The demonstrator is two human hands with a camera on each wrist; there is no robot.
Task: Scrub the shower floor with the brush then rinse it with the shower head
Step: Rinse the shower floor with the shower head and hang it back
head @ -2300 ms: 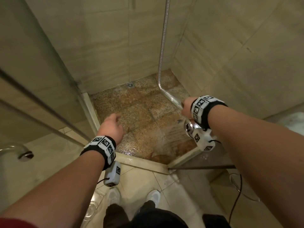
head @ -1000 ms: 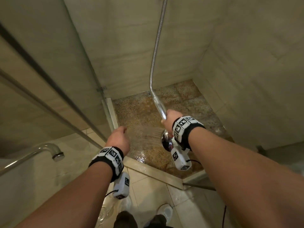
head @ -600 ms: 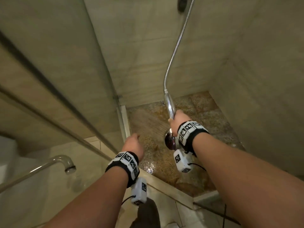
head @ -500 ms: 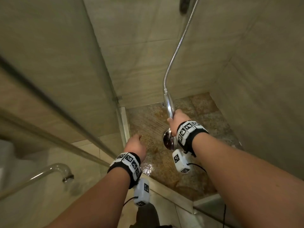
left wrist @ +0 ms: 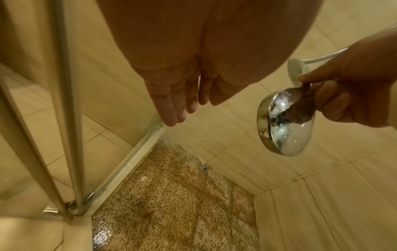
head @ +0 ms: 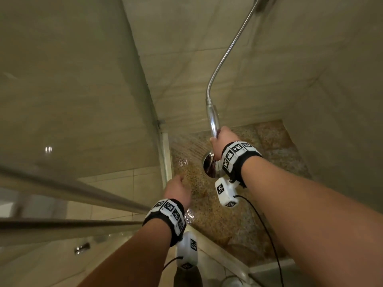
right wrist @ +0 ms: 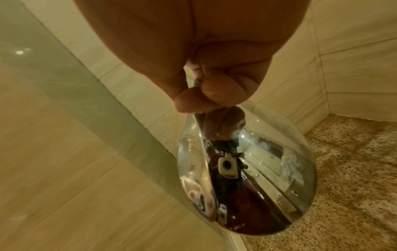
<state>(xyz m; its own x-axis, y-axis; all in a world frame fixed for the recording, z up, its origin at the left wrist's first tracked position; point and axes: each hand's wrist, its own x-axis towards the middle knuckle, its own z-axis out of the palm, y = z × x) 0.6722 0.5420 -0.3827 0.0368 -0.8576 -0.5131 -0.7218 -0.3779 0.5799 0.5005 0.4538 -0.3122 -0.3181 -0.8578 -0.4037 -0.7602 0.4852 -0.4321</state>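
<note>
While rinsing is under way: the spray is best swept slowly across the shower floor (head: 244, 220), from the left edge toward the drain (left wrist: 204, 167).
Glass door (head: 72, 121): spray should be kept off it.
Left hand (head: 178, 190): held relaxed with straight fingers, empty, above the floor's left edge.
Right hand (head: 220, 141): wrapped round the shower head (left wrist: 285, 122) handle; the face is judged best tilted low.
Hose (head: 230, 48): slack should be kept.
</note>
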